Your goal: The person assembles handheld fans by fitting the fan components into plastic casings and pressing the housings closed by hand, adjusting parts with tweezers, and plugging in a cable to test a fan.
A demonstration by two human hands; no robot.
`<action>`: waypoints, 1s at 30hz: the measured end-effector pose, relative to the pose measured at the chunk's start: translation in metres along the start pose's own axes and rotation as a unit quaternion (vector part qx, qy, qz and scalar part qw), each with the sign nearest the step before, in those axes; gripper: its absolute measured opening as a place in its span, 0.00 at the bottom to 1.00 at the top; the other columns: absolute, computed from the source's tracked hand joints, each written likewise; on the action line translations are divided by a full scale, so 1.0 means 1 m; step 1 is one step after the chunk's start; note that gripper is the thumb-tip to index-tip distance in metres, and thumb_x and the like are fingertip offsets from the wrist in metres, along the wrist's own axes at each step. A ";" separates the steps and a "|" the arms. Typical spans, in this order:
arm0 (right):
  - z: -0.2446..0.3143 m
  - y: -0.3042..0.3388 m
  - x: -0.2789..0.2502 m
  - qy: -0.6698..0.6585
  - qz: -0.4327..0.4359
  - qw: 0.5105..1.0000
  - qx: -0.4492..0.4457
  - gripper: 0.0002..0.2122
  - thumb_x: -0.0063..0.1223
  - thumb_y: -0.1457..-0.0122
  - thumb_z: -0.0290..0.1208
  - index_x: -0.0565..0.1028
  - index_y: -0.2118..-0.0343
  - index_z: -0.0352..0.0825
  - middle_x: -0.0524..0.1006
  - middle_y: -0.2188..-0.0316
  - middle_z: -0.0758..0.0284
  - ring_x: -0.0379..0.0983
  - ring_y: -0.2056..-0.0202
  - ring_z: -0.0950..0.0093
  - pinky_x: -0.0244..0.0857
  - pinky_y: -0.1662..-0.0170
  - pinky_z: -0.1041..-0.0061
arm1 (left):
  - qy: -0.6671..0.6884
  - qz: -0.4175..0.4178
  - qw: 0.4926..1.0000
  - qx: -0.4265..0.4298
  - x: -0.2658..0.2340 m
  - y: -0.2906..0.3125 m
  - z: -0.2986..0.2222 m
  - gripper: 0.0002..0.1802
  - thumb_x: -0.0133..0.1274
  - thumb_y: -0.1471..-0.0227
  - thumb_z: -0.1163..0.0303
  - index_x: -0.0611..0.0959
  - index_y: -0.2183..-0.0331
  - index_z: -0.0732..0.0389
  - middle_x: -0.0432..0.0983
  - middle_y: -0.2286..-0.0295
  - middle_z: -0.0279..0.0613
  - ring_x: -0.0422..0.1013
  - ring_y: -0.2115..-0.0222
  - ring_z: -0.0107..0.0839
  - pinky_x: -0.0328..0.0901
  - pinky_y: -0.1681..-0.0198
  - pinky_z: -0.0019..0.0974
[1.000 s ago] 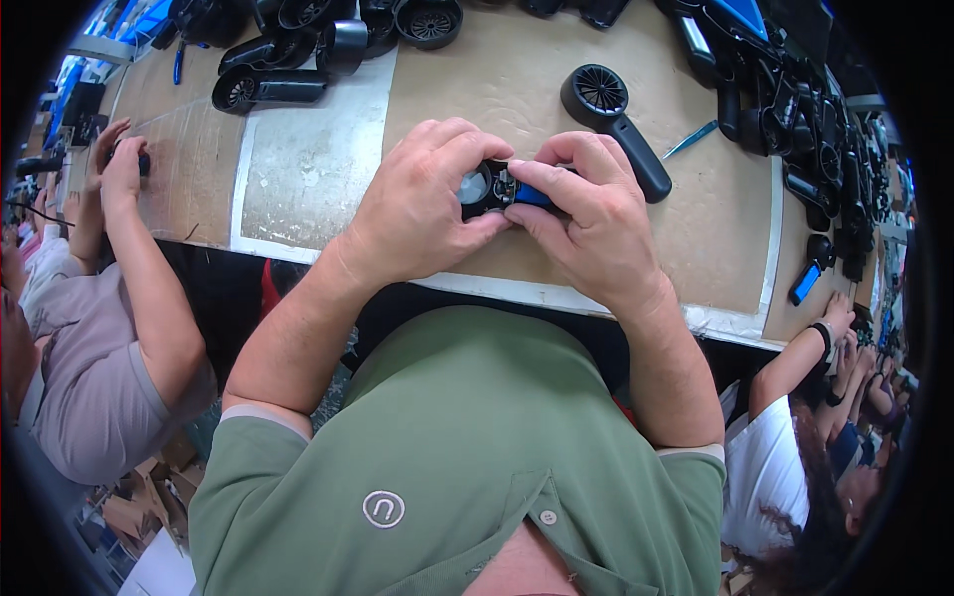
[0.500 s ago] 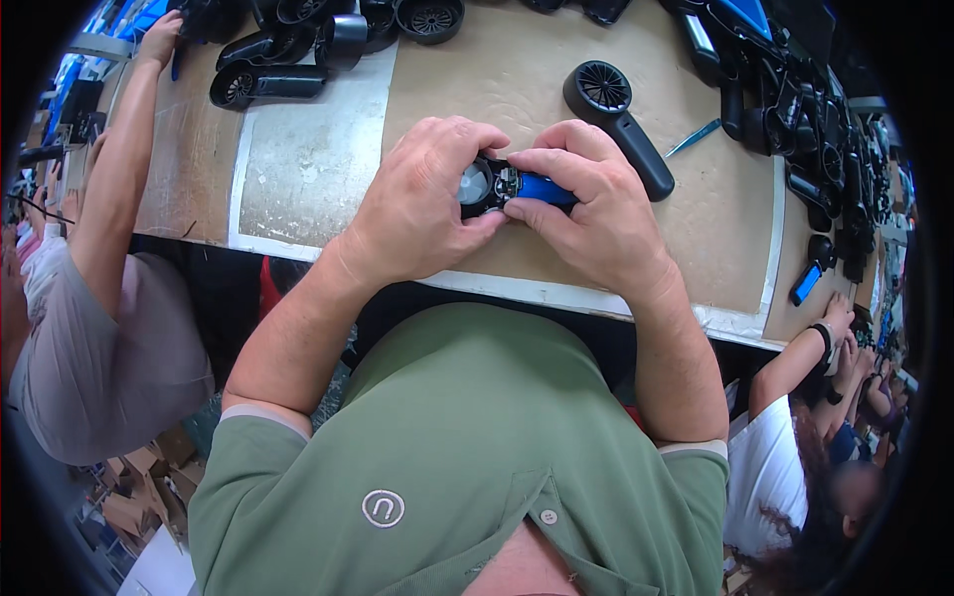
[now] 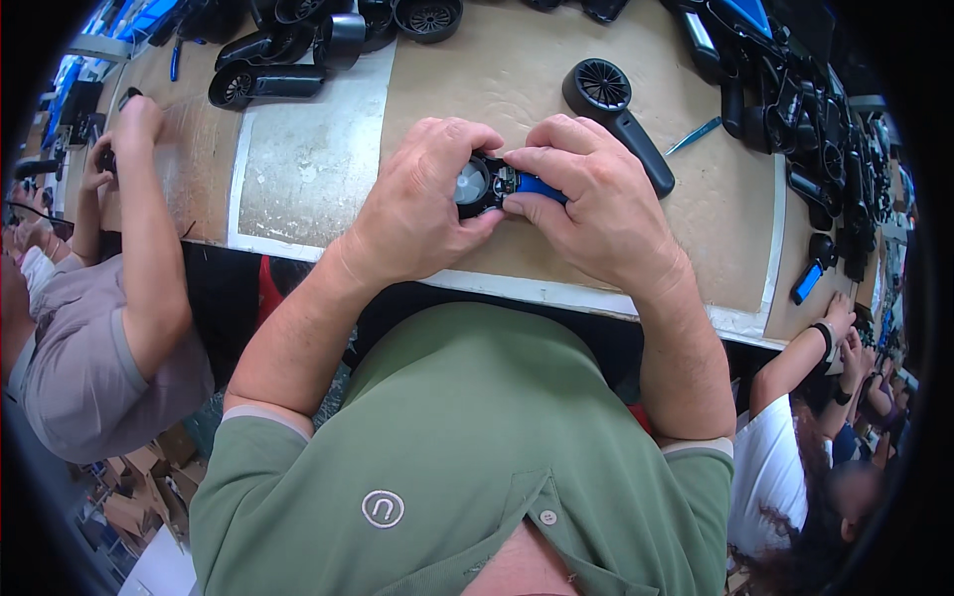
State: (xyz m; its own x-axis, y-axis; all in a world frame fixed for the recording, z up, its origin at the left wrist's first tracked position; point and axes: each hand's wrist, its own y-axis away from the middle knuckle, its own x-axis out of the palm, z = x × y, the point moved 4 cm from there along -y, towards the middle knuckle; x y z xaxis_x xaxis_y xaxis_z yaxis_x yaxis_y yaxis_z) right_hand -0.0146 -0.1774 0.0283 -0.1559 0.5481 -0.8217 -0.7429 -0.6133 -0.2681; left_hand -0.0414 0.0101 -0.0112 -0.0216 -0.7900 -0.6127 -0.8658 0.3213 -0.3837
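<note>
Between my two hands, above the table's near part, is an opened handheld fan (image 3: 505,180) with a black housing. Its round end holds a pale fan wheel (image 3: 471,183), and a blue battery (image 3: 540,188) sits in its handle. My left hand (image 3: 425,202) is closed round the round end, thumb below and fingers above. My right hand (image 3: 599,202) pinches the handle end near the small circuit parts, covering most of the battery. Just beyond my right hand lies a black handheld fan (image 3: 618,119) with its grille facing up.
A teal screwdriver-like tool (image 3: 694,137) lies right of the black fan. Black fan housings (image 3: 268,83) stand at the back left, and more parts (image 3: 810,149) are heaped at the right. A co-worker's arm (image 3: 149,219) reaches over the table at left; another (image 3: 800,363) rests at right.
My hands keep their grip, the right one shifting slightly with its fingers raised a little. The co-worker at left has drawn a hand back from the far parts toward the near table.
</note>
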 end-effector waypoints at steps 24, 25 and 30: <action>-0.014 0.020 0.010 -0.128 -0.001 0.988 0.085 0.19 0.74 0.44 0.26 0.87 0.48 0.35 0.78 0.55 0.64 0.74 0.58 0.72 0.71 0.55 0.75 | 0.029 -0.005 0.999 -0.014 0.001 0.003 0.002 0.39 0.72 0.59 0.79 0.78 0.43 0.58 0.79 0.52 0.43 0.75 0.53 0.41 0.71 0.43 0.41; -0.013 0.020 0.010 -0.130 -0.003 0.988 0.087 0.19 0.74 0.44 0.26 0.87 0.48 0.35 0.78 0.56 0.65 0.74 0.59 0.71 0.71 0.55 0.74 | 0.027 -0.006 1.000 -0.012 0.001 0.003 0.002 0.39 0.72 0.59 0.79 0.78 0.43 0.58 0.79 0.52 0.43 0.75 0.53 0.41 0.71 0.43 0.41; -0.013 0.019 0.010 -0.140 -0.013 0.986 0.091 0.18 0.74 0.46 0.26 0.87 0.50 0.36 0.78 0.58 0.66 0.76 0.61 0.70 0.73 0.55 0.73 | 0.019 -0.007 1.000 -0.002 0.000 0.004 0.002 0.39 0.72 0.59 0.79 0.78 0.43 0.58 0.79 0.52 0.43 0.76 0.53 0.41 0.71 0.43 0.41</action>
State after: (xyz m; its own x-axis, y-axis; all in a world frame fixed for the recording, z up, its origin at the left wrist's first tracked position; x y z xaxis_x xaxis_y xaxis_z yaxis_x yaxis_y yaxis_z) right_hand -0.0216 -0.1911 0.0084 -0.2904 0.7134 -0.6377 -0.8497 -0.4987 -0.1710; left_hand -0.0439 0.0125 -0.0138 -0.0287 -0.8133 -0.5812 -0.8682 0.3084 -0.3887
